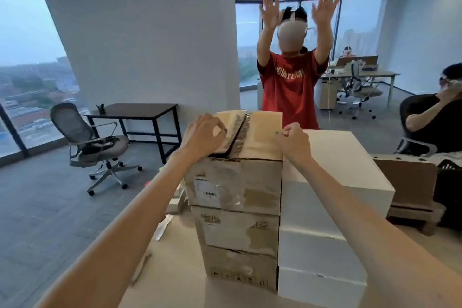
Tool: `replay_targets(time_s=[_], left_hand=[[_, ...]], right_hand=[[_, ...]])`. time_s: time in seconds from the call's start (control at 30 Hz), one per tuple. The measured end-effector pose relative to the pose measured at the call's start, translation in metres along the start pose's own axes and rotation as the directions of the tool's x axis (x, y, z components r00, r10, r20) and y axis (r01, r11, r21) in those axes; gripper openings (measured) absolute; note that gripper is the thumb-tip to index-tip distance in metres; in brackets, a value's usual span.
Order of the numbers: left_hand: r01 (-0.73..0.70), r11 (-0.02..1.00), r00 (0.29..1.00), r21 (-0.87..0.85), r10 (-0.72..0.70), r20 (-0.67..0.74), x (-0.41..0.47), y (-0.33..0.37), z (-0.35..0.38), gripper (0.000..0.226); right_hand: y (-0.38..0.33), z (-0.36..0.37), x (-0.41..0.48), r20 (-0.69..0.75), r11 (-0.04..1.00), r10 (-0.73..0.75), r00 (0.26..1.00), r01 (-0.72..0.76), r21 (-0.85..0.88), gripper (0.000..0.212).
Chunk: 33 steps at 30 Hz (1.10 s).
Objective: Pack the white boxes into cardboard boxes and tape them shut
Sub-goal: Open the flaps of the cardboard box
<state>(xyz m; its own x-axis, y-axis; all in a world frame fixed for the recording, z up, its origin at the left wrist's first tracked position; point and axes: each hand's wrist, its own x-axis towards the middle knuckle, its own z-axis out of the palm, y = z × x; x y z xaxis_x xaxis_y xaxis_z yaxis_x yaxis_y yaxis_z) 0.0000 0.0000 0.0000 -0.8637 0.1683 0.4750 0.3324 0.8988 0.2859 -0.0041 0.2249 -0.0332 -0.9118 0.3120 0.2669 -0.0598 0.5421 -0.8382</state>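
— Pressing down on the top cardboard box (237, 182) for what purpose?
— Likely flattening its left flap (231, 117) toward the gaping seam, readying for tape. Left hand (203, 135) curling over that flap; right hand (293, 140) sitting curled at the right edge, grip undeterminable.
— Locating the white boxes (325, 207)?
— Sitting stacked at lower right, just below the right hand, touching the cardboard stack (240, 232).

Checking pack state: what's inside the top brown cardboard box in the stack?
The top brown cardboard box shows only a dark slit between nearly shut flaps; contents hidden. The left hand rests on the left flap.
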Motion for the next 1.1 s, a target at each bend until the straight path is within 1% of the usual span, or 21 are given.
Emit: replay_targets(time_s=[0.07,0.1,0.13,0.2,0.27,0.33,0.4,0.47,0.57,0.67,0.87,0.97,1.1], left_hand=[[0.052,0.998,0.997,0.034,-0.054,0.048,0.006,-0.022,0.000,0.031],[0.079,0.996,0.993,0.046,-0.082,0.084,0.011,-0.032,0.004,0.036],[0.129,0.991,0.981,0.033,-0.132,0.139,0.013,-0.040,0.005,0.040],[0.195,0.981,0.952,-0.018,-0.184,0.246,0.018,-0.048,0.011,0.048],[0.219,0.973,0.925,-0.075,-0.182,0.334,0.021,-0.051,0.014,0.054],[0.244,0.958,0.916,-0.149,-0.177,0.361,0.020,-0.051,0.013,0.056],[0.246,0.943,0.929,-0.223,-0.164,0.332,0.019,-0.050,0.009,0.057],[0.232,0.934,0.941,-0.271,-0.144,0.307,0.016,-0.052,0.007,0.056],[0.205,0.927,0.957,-0.313,-0.123,0.263,0.012,-0.055,0.003,0.055],[0.173,0.921,0.976,-0.349,-0.112,0.187,0.012,-0.051,-0.009,0.052],[0.065,0.959,0.998,-0.274,-0.069,-0.006,0.019,-0.027,-0.041,0.049],[0.018,0.968,0.997,-0.251,-0.037,-0.069,0.020,-0.009,-0.058,0.052],[-0.018,0.981,0.991,-0.195,-0.009,-0.132,0.023,0.016,-0.078,0.054]], right_hand=[[-0.007,0.010,-0.003,0.016,0.996,0.081,0.997,-0.081,0.041,0.035],[-0.009,0.013,-0.004,0.030,0.990,0.117,0.993,-0.119,0.073,0.036],[-0.010,0.015,-0.006,0.064,0.980,0.163,0.985,-0.169,0.103,0.036],[-0.009,0.019,-0.007,0.124,0.958,0.237,0.964,-0.253,0.135,0.046],[-0.009,0.019,-0.009,0.147,0.934,0.289,0.946,-0.312,0.171,0.057],[-0.010,0.019,-0.012,0.189,0.908,0.301,0.935,-0.342,0.244,0.054],[-0.012,0.018,-0.018,0.233,0.878,0.298,0.926,-0.361,0.313,0.046],[-0.016,0.018,-0.025,0.248,0.876,0.276,0.929,-0.349,0.332,0.043],[-0.021,0.019,-0.033,0.232,0.877,0.234,0.944,-0.308,0.368,0.048],[-0.037,0.011,-0.038,0.193,0.870,0.195,0.962,-0.260,0.419,0.044],[-0.062,-0.013,-0.040,0.126,0.854,0.067,0.990,-0.122,0.505,0.046],[-0.068,-0.026,-0.040,0.089,0.839,0.025,0.996,-0.069,0.539,0.048],[-0.068,-0.043,-0.038,0.053,0.800,-0.031,0.998,-0.007,0.599,0.058]])
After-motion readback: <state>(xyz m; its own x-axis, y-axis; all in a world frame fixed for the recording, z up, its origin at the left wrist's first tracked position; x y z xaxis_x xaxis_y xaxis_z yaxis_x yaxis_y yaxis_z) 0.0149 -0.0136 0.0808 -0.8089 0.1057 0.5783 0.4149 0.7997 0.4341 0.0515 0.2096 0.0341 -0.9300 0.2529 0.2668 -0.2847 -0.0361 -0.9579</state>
